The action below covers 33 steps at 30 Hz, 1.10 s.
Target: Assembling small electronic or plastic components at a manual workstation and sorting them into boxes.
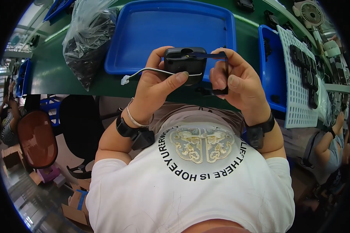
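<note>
My left hand [159,79] is closed around a black plastic housing [177,62], rounded at the corners, with the thumb lying across its lower part. A thin white cable [151,69] runs from the housing to the left and ends in a small white connector [125,80]. With its thumb and fingers my right hand [239,79] grips a thin black U-shaped bracket [226,68]. The upper arm of the bracket reaches the housing's top right; whether it is fastened there I cannot tell. Both hands are held above the table's near edge.
A blue tray [144,23] lies beyond my hands on the green table [46,77]. To its left stands a clear bag [87,46] of dark parts. At right are a blue bin [274,70] and a white perforated tray [299,105] bearing black parts. Other people sit at both sides.
</note>
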{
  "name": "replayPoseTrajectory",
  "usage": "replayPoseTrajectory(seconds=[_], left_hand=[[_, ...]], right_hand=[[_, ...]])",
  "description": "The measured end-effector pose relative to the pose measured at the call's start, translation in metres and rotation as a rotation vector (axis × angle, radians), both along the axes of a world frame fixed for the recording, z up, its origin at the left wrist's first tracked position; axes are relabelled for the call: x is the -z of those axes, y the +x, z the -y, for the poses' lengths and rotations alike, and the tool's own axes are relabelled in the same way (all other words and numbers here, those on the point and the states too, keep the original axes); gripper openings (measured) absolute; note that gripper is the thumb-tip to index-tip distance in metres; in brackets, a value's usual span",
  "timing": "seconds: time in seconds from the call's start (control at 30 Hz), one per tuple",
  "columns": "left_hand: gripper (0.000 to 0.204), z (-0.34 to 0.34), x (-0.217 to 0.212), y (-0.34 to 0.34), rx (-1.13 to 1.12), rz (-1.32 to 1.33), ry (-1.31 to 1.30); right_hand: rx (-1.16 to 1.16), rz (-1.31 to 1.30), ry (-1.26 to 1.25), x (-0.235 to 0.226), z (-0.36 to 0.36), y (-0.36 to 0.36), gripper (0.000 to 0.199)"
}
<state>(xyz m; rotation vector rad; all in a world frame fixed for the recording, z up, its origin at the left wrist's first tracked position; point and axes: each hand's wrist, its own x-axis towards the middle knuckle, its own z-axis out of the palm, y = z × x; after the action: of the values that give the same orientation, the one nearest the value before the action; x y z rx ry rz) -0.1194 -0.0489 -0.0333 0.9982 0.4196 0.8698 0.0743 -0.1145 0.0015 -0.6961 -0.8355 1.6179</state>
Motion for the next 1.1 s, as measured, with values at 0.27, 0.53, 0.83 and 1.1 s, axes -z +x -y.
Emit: replayPoseTrajectory(seconds=[0.27, 0.53, 0.83, 1.1], left_hand=[[0.047, 0.001, 0.001, 0.008, 0.007, -0.049, -0.091], [0.045, -0.004, 0.009, 0.007, 0.033, 0.026, -0.169], [0.042, 0.000, 0.009, 0.017, -0.038, 0.057, -0.275], [0.047, 0.002, 0.003, 0.020, -0.031, 0.060, -0.199]], right_hand=[[0.209, 0.186, -0.091, 0.018, 0.002, -0.009, 0.037], [0.141, 0.220, -0.119, 0.025, 0.002, -0.002, 0.026], [0.108, -0.021, -0.237, 0.032, -0.002, -0.010, 0.026], [0.191, 0.133, -0.170, 0.035, 0.000, -0.011, 0.026]])
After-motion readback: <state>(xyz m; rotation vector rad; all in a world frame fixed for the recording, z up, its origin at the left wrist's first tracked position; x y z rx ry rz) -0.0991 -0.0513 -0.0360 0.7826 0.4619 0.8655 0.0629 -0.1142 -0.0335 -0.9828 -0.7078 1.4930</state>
